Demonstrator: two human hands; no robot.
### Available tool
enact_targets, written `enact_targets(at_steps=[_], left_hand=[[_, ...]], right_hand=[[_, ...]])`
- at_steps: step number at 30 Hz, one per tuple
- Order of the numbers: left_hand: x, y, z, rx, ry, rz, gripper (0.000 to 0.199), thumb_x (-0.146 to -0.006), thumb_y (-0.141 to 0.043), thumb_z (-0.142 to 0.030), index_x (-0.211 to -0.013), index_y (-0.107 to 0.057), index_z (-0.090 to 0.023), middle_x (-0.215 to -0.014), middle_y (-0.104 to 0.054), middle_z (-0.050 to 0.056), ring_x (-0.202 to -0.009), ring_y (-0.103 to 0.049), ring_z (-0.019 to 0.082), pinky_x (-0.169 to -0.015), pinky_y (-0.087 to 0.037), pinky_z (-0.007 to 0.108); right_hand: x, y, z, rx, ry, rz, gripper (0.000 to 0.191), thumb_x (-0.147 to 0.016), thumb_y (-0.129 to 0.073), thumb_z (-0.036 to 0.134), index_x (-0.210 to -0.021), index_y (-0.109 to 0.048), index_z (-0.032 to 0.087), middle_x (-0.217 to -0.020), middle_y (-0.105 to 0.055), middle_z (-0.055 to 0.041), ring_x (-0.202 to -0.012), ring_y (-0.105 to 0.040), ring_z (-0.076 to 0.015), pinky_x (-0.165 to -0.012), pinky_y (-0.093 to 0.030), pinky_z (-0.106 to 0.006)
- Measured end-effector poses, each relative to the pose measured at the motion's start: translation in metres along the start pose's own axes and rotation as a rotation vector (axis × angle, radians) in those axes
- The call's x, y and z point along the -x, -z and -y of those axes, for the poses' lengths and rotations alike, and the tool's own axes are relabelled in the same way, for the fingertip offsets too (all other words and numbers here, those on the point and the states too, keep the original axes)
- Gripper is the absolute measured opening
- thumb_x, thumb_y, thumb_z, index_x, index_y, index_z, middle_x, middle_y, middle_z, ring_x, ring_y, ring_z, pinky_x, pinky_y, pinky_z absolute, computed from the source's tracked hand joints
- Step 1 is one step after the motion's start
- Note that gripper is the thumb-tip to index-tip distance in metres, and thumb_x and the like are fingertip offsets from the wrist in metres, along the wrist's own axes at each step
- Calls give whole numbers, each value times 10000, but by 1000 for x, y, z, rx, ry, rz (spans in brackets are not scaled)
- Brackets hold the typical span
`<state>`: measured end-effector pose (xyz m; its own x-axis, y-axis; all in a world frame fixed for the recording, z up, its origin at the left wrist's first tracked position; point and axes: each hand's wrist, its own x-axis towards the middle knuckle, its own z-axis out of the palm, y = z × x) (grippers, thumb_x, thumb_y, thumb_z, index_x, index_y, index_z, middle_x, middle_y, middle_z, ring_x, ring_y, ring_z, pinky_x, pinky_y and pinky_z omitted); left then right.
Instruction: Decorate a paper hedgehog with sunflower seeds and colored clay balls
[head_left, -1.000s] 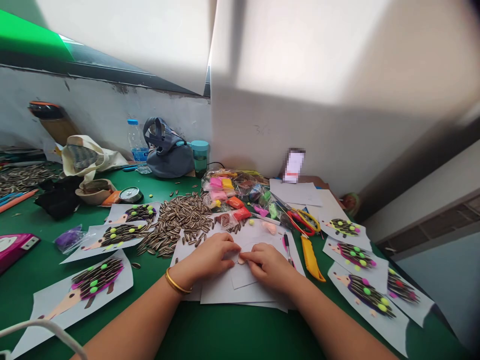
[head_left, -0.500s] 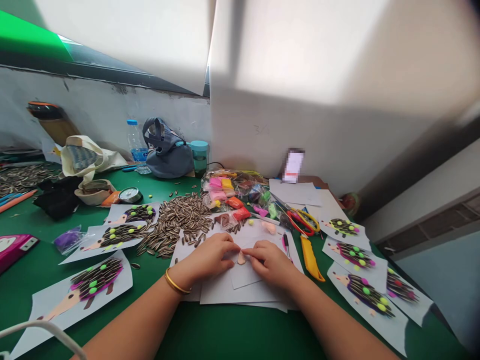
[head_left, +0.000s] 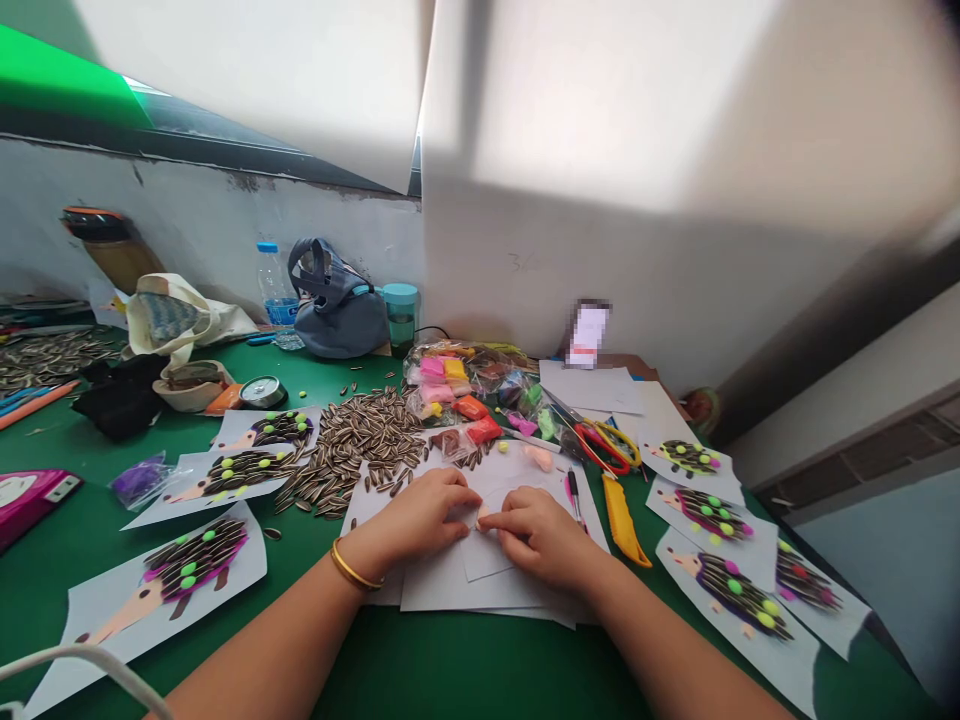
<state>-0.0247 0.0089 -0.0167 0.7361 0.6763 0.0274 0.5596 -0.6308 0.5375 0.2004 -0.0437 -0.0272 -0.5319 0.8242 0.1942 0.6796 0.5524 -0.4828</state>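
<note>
A small lump of peach modelling clay (head_left: 482, 512) lies on a white sheet of paper (head_left: 491, 560) on the green table. The outstretched index finger of my right hand (head_left: 544, 535) presses on it, partly covering it; the other fingers are curled. My left hand (head_left: 429, 515), with a gold bangle at the wrist, rests on the paper just left of the clay, thumb apart from the bent fingers. Behind the hands lies a larger peach clay piece (head_left: 538, 458). A black pen (head_left: 574, 495) is right of my right hand.
Sunflower seeds (head_left: 367, 435) are heaped beyond my left hand, beside bags of coloured clay (head_left: 454, 385). Scissors (head_left: 604, 445) and a yellow cutter (head_left: 622, 520) lie to the right. Seed hedgehog pictures (head_left: 187, 570) flank both arms. A phone (head_left: 589, 335) leans on the wall.
My right index finger has moved down and left over the clay, which is now more covered. My left hand has hardly moved.
</note>
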Motion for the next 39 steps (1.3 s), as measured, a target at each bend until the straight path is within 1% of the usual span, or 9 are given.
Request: enact_targets(at_steps=[11,18,22,25,27,29,32,35,39], left_hand=[[0,0,2,-20,-18,-8,369,-773,-668,-224,-1140,-682,-254,-1078,-613,57,-1047,-559,231,-920,-441,346],[-1,0,2,-24,-20,-15,381,-764,-674,-212,-1141,-679,-263,-1068,-612,54,-1026,-562,226,-911,-443,337],[0,0,2,-25,-18,-21,382,-764,-679,-210,-1142,-680,-270,-1066,-611,50,-1022,-564,224,-916,-440,339],[1,-1,-1,-42,-22,-37,350,-769,-697,-239,-1118,-687,-265,-1049,-615,50,-1006,-568,225,-897,-447,337],[0,-2,-3,-56,-21,-59,295,-794,-687,-259,-1089,-692,-250,-1040,-621,54,-1001,-571,226,-887,-453,338],[-1,-5,-4,-62,-19,-93,223,-854,-622,-251,-1065,-692,-232,-1034,-631,59,-998,-575,220,-889,-456,338],[-4,-8,-1,-68,-4,-177,239,-924,-497,-186,-1089,-668,-209,-1061,-641,70,-1025,-573,209,-927,-450,345],[-6,-8,5,-103,10,-255,253,-920,-487,-148,-1112,-645,-192,-1095,-638,81,-1068,-554,215,-960,-441,360],[-6,-4,11,-190,43,-300,202,-912,-504,-147,-1034,-658,-194,-1034,-641,77,-1014,-555,218,-926,-449,373]], right_hand=[[-1,-4,4,36,2,31,357,-861,-575,159,-1125,-712,356,-856,-636,-22,-853,-571,-185,-799,-385,-337],[0,-1,-2,-19,15,-30,343,-836,-578,122,-1098,-719,291,-841,-645,-20,-839,-583,-168,-791,-392,-312],[1,3,-2,-33,-30,-56,330,-812,-574,99,-1037,-724,287,-816,-646,-8,-834,-580,-166,-791,-387,-310],[-1,4,0,-51,-87,-61,246,-796,-560,90,-943,-697,233,-793,-635,-7,-809,-570,-165,-763,-392,-298],[-2,4,0,-57,-142,-80,168,-795,-545,97,-879,-647,199,-778,-622,-10,-760,-555,-159,-710,-392,-283],[-4,4,-2,-59,-189,-95,124,-800,-528,104,-844,-604,191,-770,-610,-11,-722,-540,-152,-667,-383,-271],[-5,3,-2,-53,-214,-82,119,-807,-511,100,-834,-580,192,-775,-609,-12,-714,-535,-149,-652,-371,-265],[-6,3,-1,-43,-230,-67,120,-812,-503,99,-834,-576,191,-786,-618,-16,-726,-540,-152,-662,-366,-269],[-6,3,-1,-38,-235,-61,120,-818,-502,105,-843,-582,191,-801,-628,-21,-741,-547,-156,-669,-363,-271]])
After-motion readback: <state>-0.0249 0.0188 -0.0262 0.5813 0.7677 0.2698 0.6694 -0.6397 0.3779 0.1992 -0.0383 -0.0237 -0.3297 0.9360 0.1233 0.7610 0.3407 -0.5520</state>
